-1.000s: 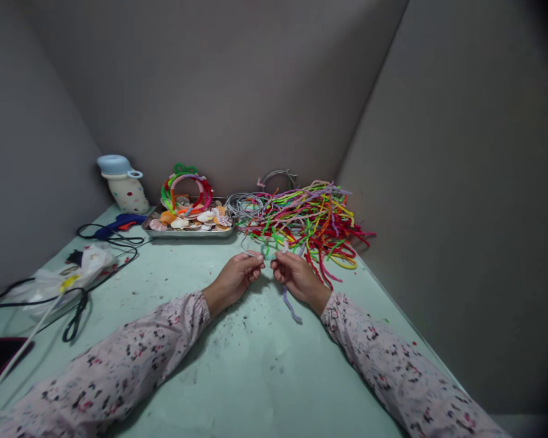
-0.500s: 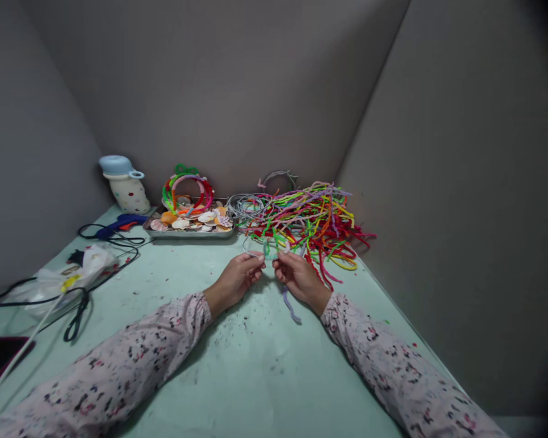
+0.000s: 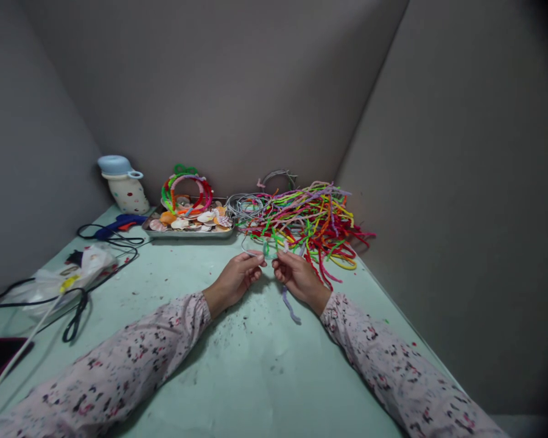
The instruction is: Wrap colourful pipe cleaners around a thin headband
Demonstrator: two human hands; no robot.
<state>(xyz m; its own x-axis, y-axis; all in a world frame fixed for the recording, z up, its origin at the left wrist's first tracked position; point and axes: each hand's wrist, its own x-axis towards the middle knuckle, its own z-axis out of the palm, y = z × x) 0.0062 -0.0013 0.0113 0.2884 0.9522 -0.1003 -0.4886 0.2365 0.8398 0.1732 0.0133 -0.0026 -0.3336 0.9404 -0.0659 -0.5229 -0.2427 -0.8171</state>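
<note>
Near the far middle of the pale green table, my left hand (image 3: 238,277) pinches a thin grey wire (image 3: 245,248) that curves up from its fingertips. Close beside it on the right, my right hand (image 3: 298,275) is closed on a light purple fuzzy strip (image 3: 290,307), whose loose end hangs below the fingers. Small green and pale pink pieces show between and just above the fingertips; how they join is too small to tell. Behind the hands lies a tangled pile of colourful fuzzy strips (image 3: 315,213).
A metal tray (image 3: 192,236) of shells holds colourful fuzzy rings (image 3: 187,190). Next to the pile is a coil of grey wire (image 3: 246,207). On the left are a bottle (image 3: 126,188), black cables (image 3: 77,325) and a plastic bag (image 3: 94,263). Grey partitions stand behind and at the right.
</note>
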